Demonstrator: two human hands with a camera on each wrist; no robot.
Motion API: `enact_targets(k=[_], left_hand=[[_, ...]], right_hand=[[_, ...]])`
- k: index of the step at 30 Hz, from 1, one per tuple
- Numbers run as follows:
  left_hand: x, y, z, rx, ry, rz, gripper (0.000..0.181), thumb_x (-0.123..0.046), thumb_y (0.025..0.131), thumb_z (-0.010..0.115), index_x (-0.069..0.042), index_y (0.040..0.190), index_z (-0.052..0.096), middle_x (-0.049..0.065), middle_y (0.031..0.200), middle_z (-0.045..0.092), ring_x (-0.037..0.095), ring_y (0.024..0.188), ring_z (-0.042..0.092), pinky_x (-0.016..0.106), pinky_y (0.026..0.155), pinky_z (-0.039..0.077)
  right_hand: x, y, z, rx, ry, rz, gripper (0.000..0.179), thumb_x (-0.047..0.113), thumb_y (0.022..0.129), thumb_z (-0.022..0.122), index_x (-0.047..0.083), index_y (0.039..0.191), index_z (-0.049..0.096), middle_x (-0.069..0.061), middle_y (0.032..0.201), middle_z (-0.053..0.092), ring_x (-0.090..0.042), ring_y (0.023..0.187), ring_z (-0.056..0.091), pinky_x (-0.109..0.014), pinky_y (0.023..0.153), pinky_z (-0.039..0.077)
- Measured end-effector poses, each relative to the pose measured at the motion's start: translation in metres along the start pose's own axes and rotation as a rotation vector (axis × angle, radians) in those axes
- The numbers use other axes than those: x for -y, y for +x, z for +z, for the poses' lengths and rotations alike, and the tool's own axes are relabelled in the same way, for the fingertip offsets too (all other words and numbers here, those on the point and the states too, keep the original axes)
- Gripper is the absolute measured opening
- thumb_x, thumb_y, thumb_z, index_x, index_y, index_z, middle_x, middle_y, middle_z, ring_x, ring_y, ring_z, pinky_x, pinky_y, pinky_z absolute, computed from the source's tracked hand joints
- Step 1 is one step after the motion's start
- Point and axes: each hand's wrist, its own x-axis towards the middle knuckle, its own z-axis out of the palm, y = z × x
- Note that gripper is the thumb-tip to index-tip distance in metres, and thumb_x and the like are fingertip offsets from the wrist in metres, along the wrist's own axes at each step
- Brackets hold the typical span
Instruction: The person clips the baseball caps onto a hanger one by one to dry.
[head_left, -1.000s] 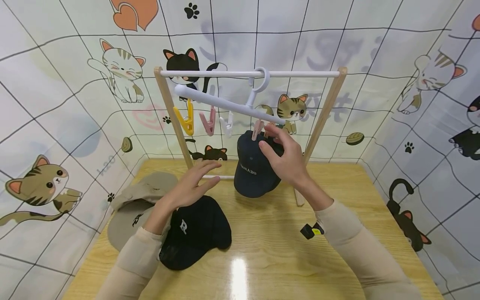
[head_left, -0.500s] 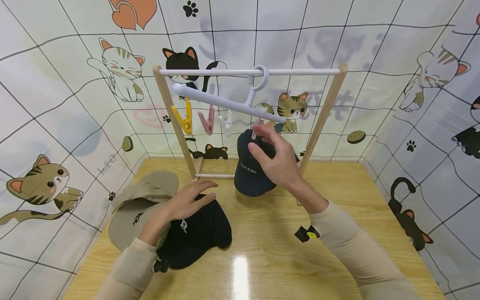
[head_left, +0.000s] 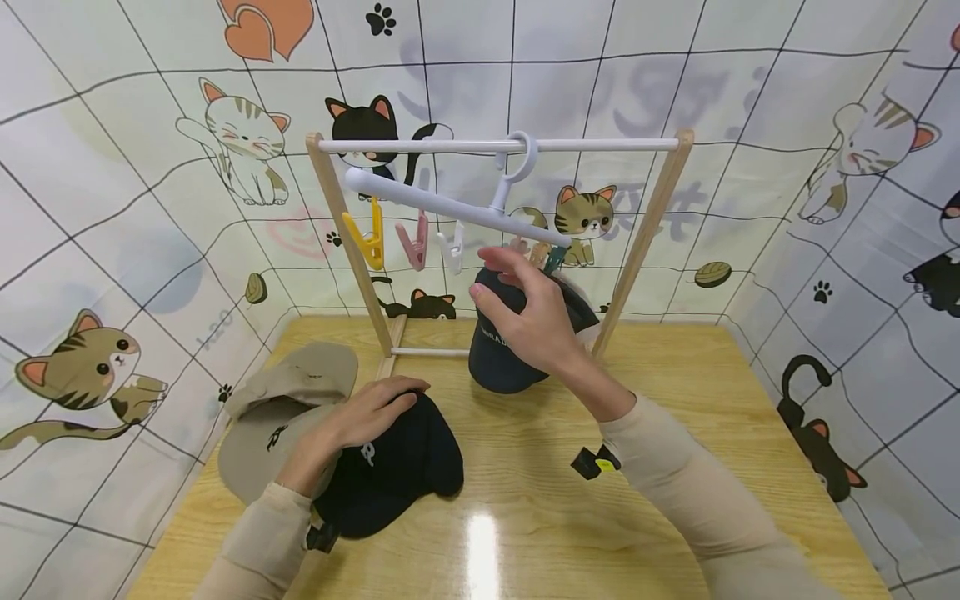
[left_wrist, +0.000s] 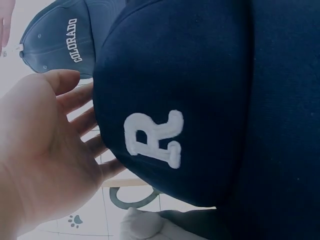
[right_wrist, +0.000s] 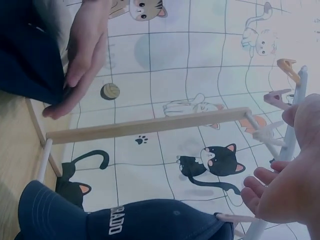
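Note:
A navy cap with white lettering hangs from the clip hanger; a pale clothespin pinches it in the right wrist view. In front of this cap is my right hand, fingers loosely bent and holding nothing. My left hand lies at the top of a black cap, its relaxed fingers reaching behind the crown. The left wrist view shows that cap's white letter R up close, with my fingertips hidden behind its edge.
Beige caps lie at the left of the wooden table. Yellow, pink and white clothespins dangle along the hanger. A rack with a white rail and wooden posts stands before the cat-print wall.
My right hand has shifted left from the clothespin, across the front of the hanging cap. My left hand has come down and back onto the top of the black cap.

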Motion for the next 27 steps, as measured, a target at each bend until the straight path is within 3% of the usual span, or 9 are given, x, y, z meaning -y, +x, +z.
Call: enact_targets(k=[11,18,22,25,26,27], left_hand=[[0.011,0.0,0.001,-0.013,0.023,0.005,0.04,-0.016,0.122,0.047,-0.007,0.155,0.067,0.018,0.153,0.068,0.042,0.143,0.065,0.064,0.12,0.051],[0.021,0.003,0.001,-0.028,0.005,0.015,0.039,-0.02,0.122,0.046,-0.007,0.148,0.072,0.018,0.144,0.07,0.042,0.135,0.068,0.064,0.114,0.054],[0.048,0.007,0.006,-0.052,-0.024,0.075,0.039,-0.028,0.122,0.048,-0.006,0.141,0.074,0.016,0.137,0.07,0.037,0.124,0.069,0.055,0.104,0.057],[0.068,0.01,0.011,-0.056,-0.037,0.085,0.04,-0.035,0.121,0.051,-0.007,0.14,0.074,0.013,0.135,0.071,0.031,0.12,0.069,0.047,0.098,0.057],[0.074,0.01,0.012,-0.054,-0.041,0.09,0.04,-0.036,0.121,0.051,-0.008,0.14,0.073,0.013,0.135,0.071,0.03,0.118,0.069,0.044,0.096,0.057],[0.069,0.009,0.01,-0.041,-0.051,0.073,0.04,-0.037,0.121,0.052,-0.008,0.14,0.073,0.013,0.135,0.071,0.03,0.119,0.069,0.046,0.097,0.057]], right_hand=[[0.012,0.012,0.014,0.021,0.033,0.027,0.058,0.024,0.109,0.071,0.005,0.162,0.057,-0.014,0.162,0.065,-0.03,0.15,0.064,-0.047,0.127,0.052],[0.016,0.023,0.023,-0.009,0.083,0.048,0.059,0.022,0.108,0.075,0.003,0.161,0.058,-0.017,0.155,0.07,-0.032,0.141,0.07,-0.047,0.12,0.058],[0.017,0.028,0.027,-0.023,0.136,0.058,0.055,0.018,0.107,0.077,0.0,0.156,0.06,-0.02,0.147,0.074,-0.034,0.131,0.075,-0.047,0.114,0.062],[0.017,0.031,0.029,-0.036,0.158,0.074,0.051,0.018,0.107,0.078,0.0,0.152,0.064,-0.02,0.141,0.076,-0.033,0.126,0.078,-0.045,0.11,0.065],[0.017,0.031,0.029,-0.04,0.161,0.08,0.049,0.019,0.107,0.078,0.0,0.15,0.065,-0.02,0.139,0.077,-0.033,0.124,0.079,-0.043,0.108,0.065],[0.017,0.032,0.029,-0.045,0.164,0.087,0.047,0.019,0.107,0.079,0.0,0.148,0.066,-0.019,0.136,0.078,-0.032,0.121,0.08,-0.041,0.106,0.066]])
